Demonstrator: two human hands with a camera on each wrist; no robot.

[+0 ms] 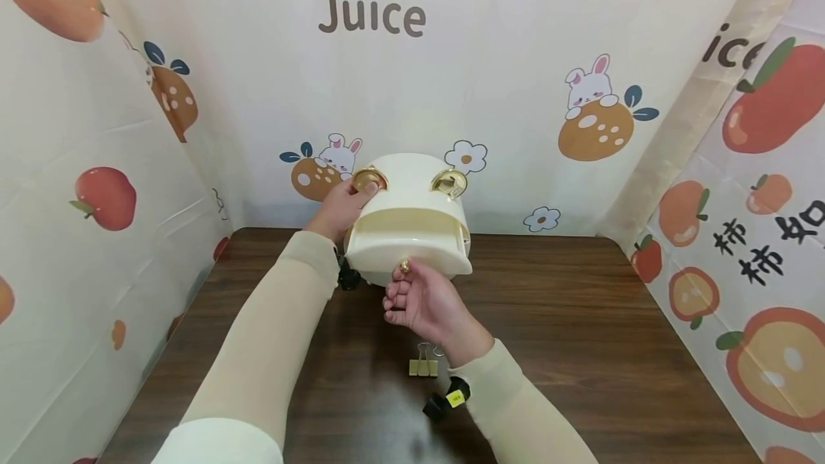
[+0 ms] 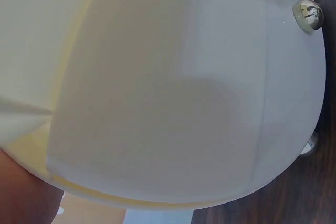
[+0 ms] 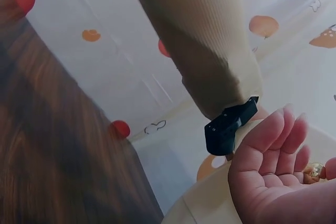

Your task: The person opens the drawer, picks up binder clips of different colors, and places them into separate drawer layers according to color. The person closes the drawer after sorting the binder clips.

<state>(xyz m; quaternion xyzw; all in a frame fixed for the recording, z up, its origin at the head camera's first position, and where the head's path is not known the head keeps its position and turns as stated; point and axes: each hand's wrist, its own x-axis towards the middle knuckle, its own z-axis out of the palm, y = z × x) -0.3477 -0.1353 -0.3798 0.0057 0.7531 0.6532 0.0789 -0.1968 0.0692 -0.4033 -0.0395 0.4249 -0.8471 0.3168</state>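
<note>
A cream storage box (image 1: 412, 177) with a rounded top and two gold ring fittings stands at the back of the table. Its front lid (image 1: 387, 253) is tilted outward, leaving a gap at the top. My left hand (image 1: 341, 208) grips the box at the left gold fitting (image 1: 369, 178), thumb over it. With thumb and forefinger my right hand (image 1: 427, 304) pinches the small gold knob (image 1: 404, 266) on the lid; the other fingers curl loosely. In the left wrist view the box's pale side (image 2: 157, 103) fills most of the picture, with a shiny round foot (image 2: 308, 15).
A gold binder clip (image 1: 423, 366) lies on the dark wooden table (image 1: 548, 335), just in front of the right hand. A wire loop (image 1: 438, 351) beside it is partly hidden by the wrist. Fruit-printed curtains (image 1: 515, 56) stand behind the table and at both sides.
</note>
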